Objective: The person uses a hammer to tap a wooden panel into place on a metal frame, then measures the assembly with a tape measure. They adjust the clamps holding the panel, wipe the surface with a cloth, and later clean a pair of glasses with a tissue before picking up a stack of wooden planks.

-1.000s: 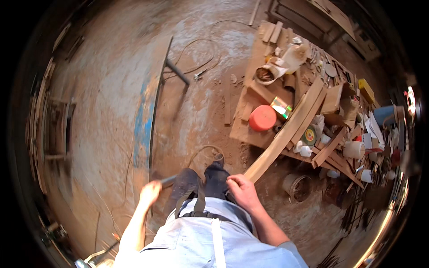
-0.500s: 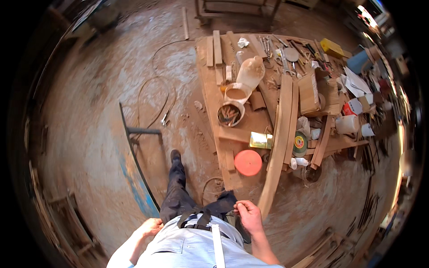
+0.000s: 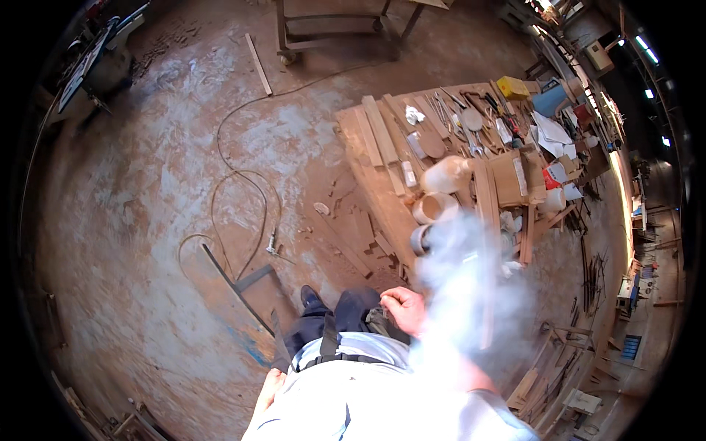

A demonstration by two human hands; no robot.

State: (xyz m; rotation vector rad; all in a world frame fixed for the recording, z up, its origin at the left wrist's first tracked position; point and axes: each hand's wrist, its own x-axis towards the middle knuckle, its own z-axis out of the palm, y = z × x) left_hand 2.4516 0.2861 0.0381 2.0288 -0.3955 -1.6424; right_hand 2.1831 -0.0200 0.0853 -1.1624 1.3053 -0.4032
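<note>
Your hands are well apart. The right hand (image 3: pixel 403 310) is in front of your right thigh, fingers curled and thumb against them — whether they pinch anything small, you cannot tell from here. The left hand (image 3: pixel 272 384) is low by your left hip, partly cut off by your shirt (image 3: pixel 331 400), so its grip cannot be told either. White haze (image 3: pixel 471 283) covers your right forearm and the near part of the surface (image 3: pixel 386 213). Nearest your left hand, a blue-stained board (image 3: pixel 254 347) stands beyond it; nearest your right, long planks (image 3: pixel 485 192) lie on the surface, their near ends veiled. Beside the planks are tubs (image 3: pixel 434 209) and a carton (image 3: pixel 507 178); farther off, wrenches (image 3: pixel 475 141), papers (image 3: pixel 551 135) and a yellow box (image 3: pixel 512 88). Left of the surface — a looped hose (image 3: pixel 218 198) on the floor (image 3: pixel 125 220).
</note>
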